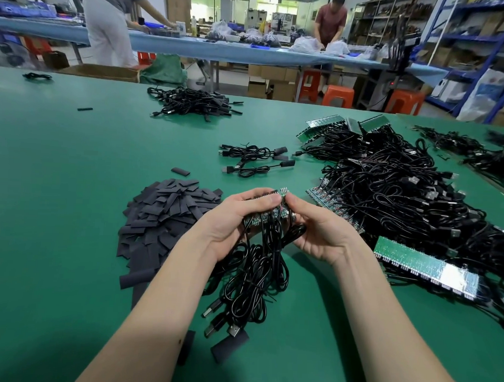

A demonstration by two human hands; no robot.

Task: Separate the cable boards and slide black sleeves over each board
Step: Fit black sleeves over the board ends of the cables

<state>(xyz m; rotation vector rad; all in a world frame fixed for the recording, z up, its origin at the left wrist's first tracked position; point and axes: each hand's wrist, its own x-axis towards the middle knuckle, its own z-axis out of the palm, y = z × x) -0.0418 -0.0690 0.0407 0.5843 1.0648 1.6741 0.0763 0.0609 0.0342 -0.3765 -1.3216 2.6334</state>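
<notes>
Head view: joined green cable boards (268, 213)

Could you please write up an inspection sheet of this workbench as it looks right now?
Surface: green mat, sound where bare.
Job's things: joined strip of boards held up in both hands; pile of black sleeves to its left.
Clutter: loose sleeves near the table edge; unseparated board panels at right.
Grippers: left hand and right hand both grip the strip.
Cables: strip's leads hang tangled; big heap at right; sleeved cables beyond.
Surroundings: two people at a far table; orange stools.
</notes>
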